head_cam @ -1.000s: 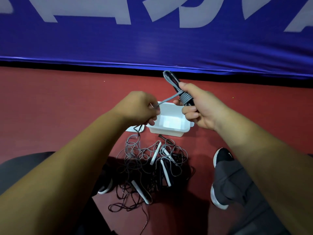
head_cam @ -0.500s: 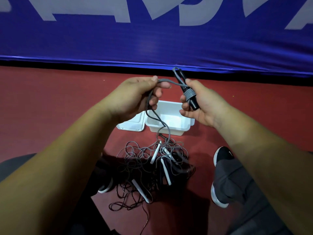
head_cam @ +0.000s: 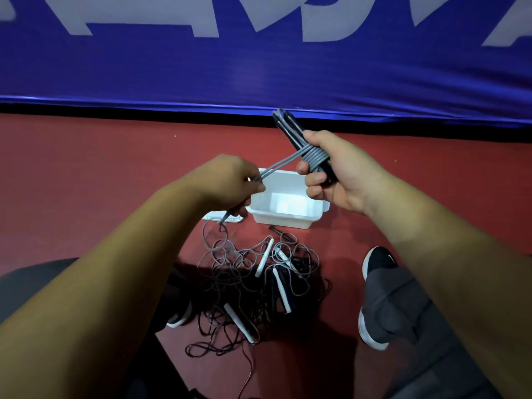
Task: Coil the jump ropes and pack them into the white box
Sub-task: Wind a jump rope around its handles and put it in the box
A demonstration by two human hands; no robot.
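Above the white box (head_cam: 283,222), the left hand (head_cam: 230,182) — pinching the grey cord (head_cam: 283,163) — has swung down-left, tightening another wrap round the black handles (head_cam: 290,131) the right hand (head_cam: 342,175) grips, so this coil grows while the near tangle (head_cam: 230,279) waits.

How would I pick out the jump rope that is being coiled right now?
Look below the blue banner to the white box on the red floor. Just above it the right hand grips black handles wrapped in grey cord; unlike the loose tangle on the floor, this rope is bundled and held up.
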